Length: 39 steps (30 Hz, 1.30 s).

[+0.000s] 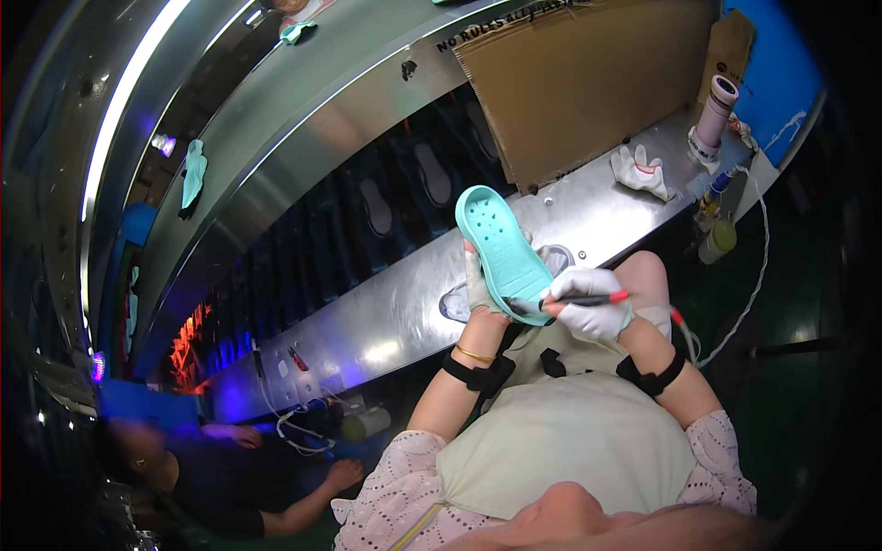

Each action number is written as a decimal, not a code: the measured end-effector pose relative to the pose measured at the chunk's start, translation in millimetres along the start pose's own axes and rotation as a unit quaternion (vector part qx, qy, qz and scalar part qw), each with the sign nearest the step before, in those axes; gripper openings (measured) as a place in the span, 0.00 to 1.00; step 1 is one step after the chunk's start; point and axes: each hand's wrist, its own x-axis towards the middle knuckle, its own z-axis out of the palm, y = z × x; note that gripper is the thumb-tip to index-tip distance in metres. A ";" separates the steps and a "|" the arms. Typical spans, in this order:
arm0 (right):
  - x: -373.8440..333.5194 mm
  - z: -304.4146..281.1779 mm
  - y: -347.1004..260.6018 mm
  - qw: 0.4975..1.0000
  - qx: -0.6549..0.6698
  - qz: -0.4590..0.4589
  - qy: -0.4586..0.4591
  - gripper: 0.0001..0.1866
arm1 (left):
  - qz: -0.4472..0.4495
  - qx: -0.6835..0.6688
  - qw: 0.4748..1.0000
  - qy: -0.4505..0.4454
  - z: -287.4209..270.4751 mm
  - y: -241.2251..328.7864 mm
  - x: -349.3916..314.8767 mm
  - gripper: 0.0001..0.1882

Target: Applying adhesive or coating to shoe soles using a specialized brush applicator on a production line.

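We are holding a turquoise, moulded shoe sole (pixel 505 257), its toe end pierced with small holes, above the edge of the bench in front of our lap. Its long axis is running aslant, with the holed toe pointing up and away to the left and the plain heel sloping down toward our body and to the right. Our left hand (pixel 478 280), in a pale glove with bare fingertips, is gripping the sole along its left edge, thumb and fingers closing about the side and underside. Our right hand (pixel 593 308), in a white glove, is gripping a slim black-and-red tool with a cord (pixel 602 298); its dark tip is reaching in from the right over the heel, and we cannot tell whether it is pressing on the surface. The right hand is sitting nearer the heel, so the tool is crossing the sole's long axis there while the toe is lying farthest from it.

Beneath the sole, a grey, sole-shaped plate (pixel 453 303) is resting on the shiny metal bench (pixel 377 335). Farther off, a loose white glove (pixel 643 173) is lying near a brown cardboard sheet (pixel 588 92), and a pink cylinder (pixel 714 124) is standing beyond. To our left, a co-worker in dark clothing (pixel 220 482) is sitting or leaning near the bench.
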 end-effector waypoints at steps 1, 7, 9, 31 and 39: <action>-1.3 -3.0 2.7 0.994 0.083 0.069 0.011 0.05 | -0.007 -0.002 1.000 0.000 6.6 -3.4 -2.7 0.41; 10.1 -14.9 -5.5 0.992 -0.052 -0.043 0.105 0.04 | -0.023 0.021 0.997 -0.074 43.5 -26.7 -25.9 0.43; 7.1 -7.6 -2.6 0.986 -0.080 -0.109 0.095 0.06 | 0.001 0.068 0.997 -0.032 42.7 -29.1 -25.7 0.43; 11.5 -12.0 -11.6 0.993 -0.061 -0.097 -0.031 0.07 | -0.049 0.128 0.990 -0.044 27.5 -4.2 -6.6 0.43; 2.0 -20.0 8.9 0.936 0.221 0.257 -0.098 0.05 | -0.093 0.195 0.975 -0.047 26.3 7.8 -2.9 0.42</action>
